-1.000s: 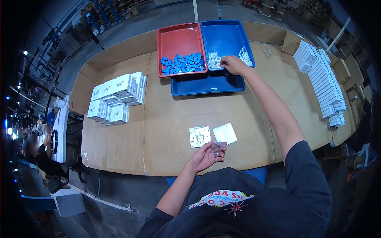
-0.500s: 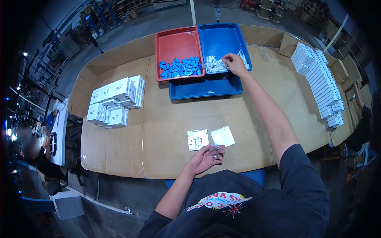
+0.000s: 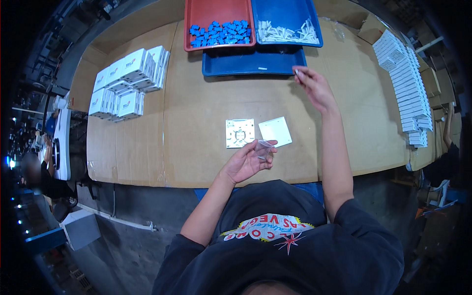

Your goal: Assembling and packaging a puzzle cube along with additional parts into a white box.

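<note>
Right hand (image 3: 317, 89) has withdrawn from the blue tray (image 3: 282, 11) toward the body; now near the right front corner of the lower tray (image 3: 236, 66). Grip narrow, fingertips pinched on a small white piece (image 3: 296, 72). Left hand (image 3: 246, 162): fingers loosely curled, holding a clear bag (image 3: 265, 144); its position over the near table (image 3: 196, 147) little changed. White base (image 3: 240, 133) and cover (image 3: 275, 132) lie side by side, just beyond the left hand. White strips (image 3: 280, 33) lie in the blue tray.
</note>
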Available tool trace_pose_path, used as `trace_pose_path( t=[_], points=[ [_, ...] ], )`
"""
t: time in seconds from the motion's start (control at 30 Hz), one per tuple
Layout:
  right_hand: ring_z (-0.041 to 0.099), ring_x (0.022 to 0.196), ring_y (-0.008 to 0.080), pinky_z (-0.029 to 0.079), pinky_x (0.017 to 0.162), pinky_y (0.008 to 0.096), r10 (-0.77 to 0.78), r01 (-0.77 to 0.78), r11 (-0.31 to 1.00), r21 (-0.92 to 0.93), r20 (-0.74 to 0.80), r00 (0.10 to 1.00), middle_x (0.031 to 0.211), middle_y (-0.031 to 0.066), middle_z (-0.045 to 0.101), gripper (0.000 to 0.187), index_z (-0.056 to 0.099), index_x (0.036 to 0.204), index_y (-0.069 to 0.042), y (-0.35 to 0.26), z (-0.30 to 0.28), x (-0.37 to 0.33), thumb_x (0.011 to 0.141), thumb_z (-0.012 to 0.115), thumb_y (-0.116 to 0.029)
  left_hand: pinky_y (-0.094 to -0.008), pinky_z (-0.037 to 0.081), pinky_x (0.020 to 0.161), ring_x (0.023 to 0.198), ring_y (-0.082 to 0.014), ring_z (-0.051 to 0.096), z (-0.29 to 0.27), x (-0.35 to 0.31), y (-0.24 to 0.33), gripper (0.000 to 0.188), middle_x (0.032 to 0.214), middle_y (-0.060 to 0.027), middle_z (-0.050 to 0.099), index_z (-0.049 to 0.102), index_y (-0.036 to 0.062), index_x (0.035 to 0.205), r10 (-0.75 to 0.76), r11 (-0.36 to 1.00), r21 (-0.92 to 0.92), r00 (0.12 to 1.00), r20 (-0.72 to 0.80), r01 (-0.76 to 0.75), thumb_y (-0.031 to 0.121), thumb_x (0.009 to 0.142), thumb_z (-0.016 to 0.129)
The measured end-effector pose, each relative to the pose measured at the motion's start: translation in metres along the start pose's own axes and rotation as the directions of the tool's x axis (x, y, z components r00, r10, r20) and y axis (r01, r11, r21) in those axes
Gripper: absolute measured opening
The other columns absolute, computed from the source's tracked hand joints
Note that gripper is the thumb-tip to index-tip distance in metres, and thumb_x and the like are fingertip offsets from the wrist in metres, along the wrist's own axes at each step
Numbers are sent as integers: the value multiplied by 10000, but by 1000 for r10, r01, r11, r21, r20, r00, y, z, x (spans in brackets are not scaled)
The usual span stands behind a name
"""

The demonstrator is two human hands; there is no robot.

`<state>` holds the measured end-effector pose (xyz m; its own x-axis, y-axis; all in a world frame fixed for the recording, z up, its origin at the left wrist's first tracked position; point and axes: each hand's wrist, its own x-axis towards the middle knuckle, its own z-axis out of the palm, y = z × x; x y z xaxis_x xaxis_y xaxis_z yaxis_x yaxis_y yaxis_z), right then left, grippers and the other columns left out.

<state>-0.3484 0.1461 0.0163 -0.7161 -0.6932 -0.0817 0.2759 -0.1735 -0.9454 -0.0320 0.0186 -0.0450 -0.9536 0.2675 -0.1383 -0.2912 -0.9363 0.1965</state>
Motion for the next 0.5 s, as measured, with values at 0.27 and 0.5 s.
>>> trace_pose_path(
  t=[0.27, 0.5],
  points=[
    [680, 968, 128, 549, 878, 276, 121, -114, 987, -111, 56, 991, 1024, 55, 710, 138, 690, 1113, 8, 20, 61, -123, 985, 699, -41, -413, 533, 982, 1023, -267, 682, 18, -6, -3, 639, 1269, -159, 684, 445, -61, 1511, 39, 999, 43, 989, -145, -33, 448, 1130, 377],
    [660, 938, 114, 522, 840, 286, 143, -70, 913, -402, 153, 978, 992, 40, 726, 143, 734, 1048, 0, -5, 86, -136, 928, 765, -70, -411, 553, 958, 1025, -249, 697, 34, -5, 0, 495, 1275, -171, 686, 536, -8, 1422, 131, 989, 99, 973, -188, -114, 375, 1130, 424]
  ],
)
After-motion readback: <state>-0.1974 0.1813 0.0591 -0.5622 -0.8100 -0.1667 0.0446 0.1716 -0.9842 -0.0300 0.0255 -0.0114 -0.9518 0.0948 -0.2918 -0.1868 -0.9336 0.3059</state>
